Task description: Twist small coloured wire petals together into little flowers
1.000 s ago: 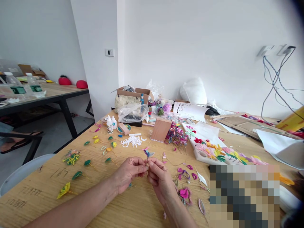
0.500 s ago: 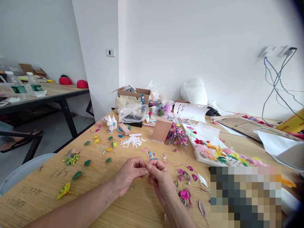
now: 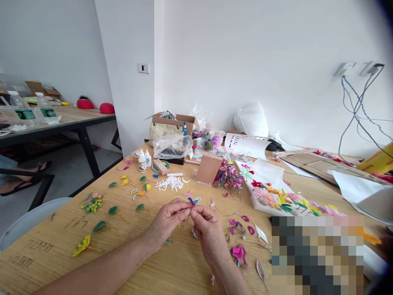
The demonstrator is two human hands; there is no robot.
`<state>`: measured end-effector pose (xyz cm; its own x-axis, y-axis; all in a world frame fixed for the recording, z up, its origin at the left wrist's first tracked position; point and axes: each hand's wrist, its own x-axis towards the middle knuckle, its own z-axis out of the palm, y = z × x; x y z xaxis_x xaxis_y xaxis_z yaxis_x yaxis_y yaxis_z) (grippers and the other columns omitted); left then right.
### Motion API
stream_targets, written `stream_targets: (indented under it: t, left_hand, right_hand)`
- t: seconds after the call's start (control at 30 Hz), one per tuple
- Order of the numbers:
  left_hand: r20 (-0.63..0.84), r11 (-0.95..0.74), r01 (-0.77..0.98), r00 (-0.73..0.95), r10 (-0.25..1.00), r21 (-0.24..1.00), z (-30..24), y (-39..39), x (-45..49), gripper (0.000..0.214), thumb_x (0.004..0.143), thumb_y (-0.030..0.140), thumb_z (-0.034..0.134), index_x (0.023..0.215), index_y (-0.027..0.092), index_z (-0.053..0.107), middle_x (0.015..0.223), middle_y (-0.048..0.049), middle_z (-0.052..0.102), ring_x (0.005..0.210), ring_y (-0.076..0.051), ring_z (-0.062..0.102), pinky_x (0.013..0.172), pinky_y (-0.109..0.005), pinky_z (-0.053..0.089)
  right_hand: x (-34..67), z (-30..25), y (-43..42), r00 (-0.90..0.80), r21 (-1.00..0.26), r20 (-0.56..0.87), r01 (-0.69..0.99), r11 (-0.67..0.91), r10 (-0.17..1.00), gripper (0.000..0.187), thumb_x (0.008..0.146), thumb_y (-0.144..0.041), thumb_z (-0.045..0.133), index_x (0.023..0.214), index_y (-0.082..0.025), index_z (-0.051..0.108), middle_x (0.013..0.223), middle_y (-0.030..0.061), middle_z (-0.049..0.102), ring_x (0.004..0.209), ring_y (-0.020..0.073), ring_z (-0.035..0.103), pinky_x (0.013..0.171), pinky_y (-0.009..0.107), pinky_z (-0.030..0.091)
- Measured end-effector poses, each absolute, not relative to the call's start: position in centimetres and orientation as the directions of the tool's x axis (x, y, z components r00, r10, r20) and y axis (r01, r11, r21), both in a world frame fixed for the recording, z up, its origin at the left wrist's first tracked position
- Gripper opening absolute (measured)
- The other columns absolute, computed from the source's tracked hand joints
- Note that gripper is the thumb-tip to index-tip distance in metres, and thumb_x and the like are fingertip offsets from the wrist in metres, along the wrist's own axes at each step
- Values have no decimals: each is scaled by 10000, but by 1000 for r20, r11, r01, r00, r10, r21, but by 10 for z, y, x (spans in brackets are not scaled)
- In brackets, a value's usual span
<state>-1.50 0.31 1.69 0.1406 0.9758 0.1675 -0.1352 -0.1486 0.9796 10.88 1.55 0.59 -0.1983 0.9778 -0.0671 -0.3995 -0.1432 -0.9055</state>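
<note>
Between my two hands, above the wooden table (image 3: 129,254), is a small purple, blue and white craft flower (image 3: 193,201). My left hand (image 3: 170,219) pinches at its base from the left, thumb against fingers. My right hand (image 3: 206,224) closes on it from the other side, and the two sets of fingertips almost meet. The fingers hide the lower part of the flower. Magenta petal loops (image 3: 245,218) and a magenta flower (image 3: 238,252) lie right of my right hand. Green leaves on thin stems (image 3: 113,210) and a yellow one (image 3: 82,246) lie to the left.
Glue bottles (image 3: 143,161), a pile of white strips (image 3: 170,183) and a wooden block (image 3: 208,169) stand or lie beyond my hands. A bundle of colourful flowers (image 3: 230,175) is beside the block. Embroidered white cloth (image 3: 278,192) covers the right side; a box (image 3: 175,119) is behind.
The flower has turned between my fingers, so its purple part now shows. My hands have shifted slightly upward, and a light-blue strand now shows under my right fingers.
</note>
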Motion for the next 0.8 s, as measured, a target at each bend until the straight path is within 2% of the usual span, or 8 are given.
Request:
stream_targets:
  t: [0.1, 0.27, 0.47, 0.63, 0.8]
  left_hand:
    - [162, -138, -171, 131, 978, 975, 17, 3, -14, 175, 740, 291, 583, 825, 188, 696, 824, -43, 565, 850, -189, 498, 769, -283, 374]
    - [67, -33, -278, 110, 992, 960, 13, 5, -14, 148, 709, 278, 622, 755, 154, 689, 780, -46, 610, 786, -178, 517, 740, -287, 368]
    - [18, 29, -378, 120, 993, 925, 17, 7, -17, 97, 645, 227, 680, 633, 136, 648, 698, -32, 607, 786, -182, 534, 739, -272, 365]
    - [30, 14, -388, 108, 994, 922, 18, 8, -19, 118, 619, 185, 693, 565, 142, 597, 623, 8, 572, 680, -138, 505, 692, -247, 351]
    - [-2, 24, -368, 62, 998, 930, 18, 10, -19, 122, 591, 191, 712, 592, 147, 598, 674, 0, 590, 707, -141, 507, 700, -243, 359]
  right_hand:
    - [108, 4, 15, -208, -905, -77, -396, -156, 975, 251, 586, -356, 708, 632, -146, 578, 433, -95, 377, 353, 19, 174, 361, 189, 111]
    - [106, 3, 14, -250, -902, -80, -394, -177, 965, 259, 581, -363, 710, 636, -150, 573, 483, -81, 424, 360, 15, 165, 358, 188, 102]
    - [105, 1, 14, -300, -905, -82, -377, -197, 950, 250, 585, -358, 709, 642, -142, 597, 435, -97, 347, 357, 19, 151, 352, 188, 98]
    - [103, 0, 15, -268, -924, -99, -333, -189, 958, 254, 573, -368, 711, 617, -152, 583, 430, -97, 347, 353, 22, 169, 355, 191, 103]
    - [101, 2, 14, -209, -961, -40, -260, -95, 977, 264, 554, -390, 713, 595, -157, 597, 464, -67, 433, 387, 35, 207, 377, 196, 128]
